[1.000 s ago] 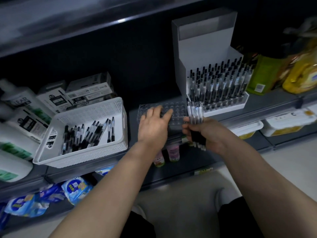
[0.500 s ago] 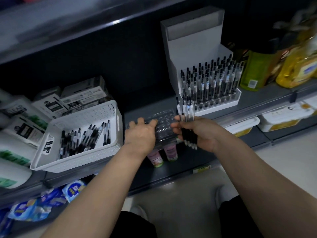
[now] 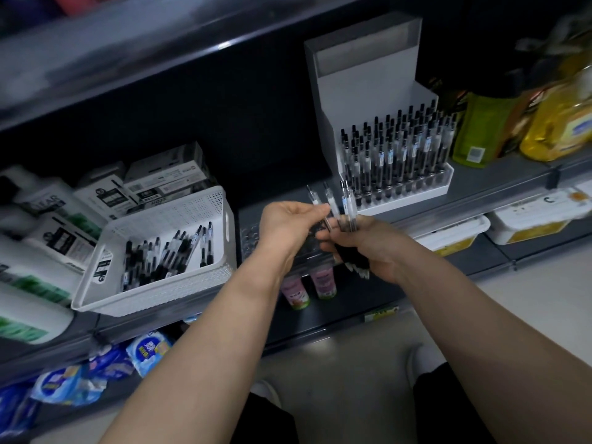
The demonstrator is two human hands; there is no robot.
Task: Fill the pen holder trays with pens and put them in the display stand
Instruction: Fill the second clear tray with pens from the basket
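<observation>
Much of the clear tray [image 3: 251, 235] is hidden. It lies flat on the shelf [image 3: 499, 181] between the basket and the display stand, and both hands cover all but its left end, where rows of empty holes show faintly.

The left hand [image 3: 291, 225] pinches the upper part of one pen [image 3: 313, 196] between thumb and fingertips. Its lower end runs behind the right hand's fingers, so I cannot tell whether it is free of the bundle. The right hand [image 3: 371, 246] is curled round a bundle of pens [image 3: 349, 208], clip ends up, tips poking out below the palm.

The white display stand [image 3: 368, 91] stands at the back right of the shelf, and its front step carries a filled tray [image 3: 410, 187] of upright pens. The white basket [image 3: 153, 299] holds loose pens [image 3: 166, 251] and sits at the shelf's front edge, just beside the tray's left end. The bottles at far left are blurred and cut off. Open shelf shows behind the hands, in deep shadow.
</observation>
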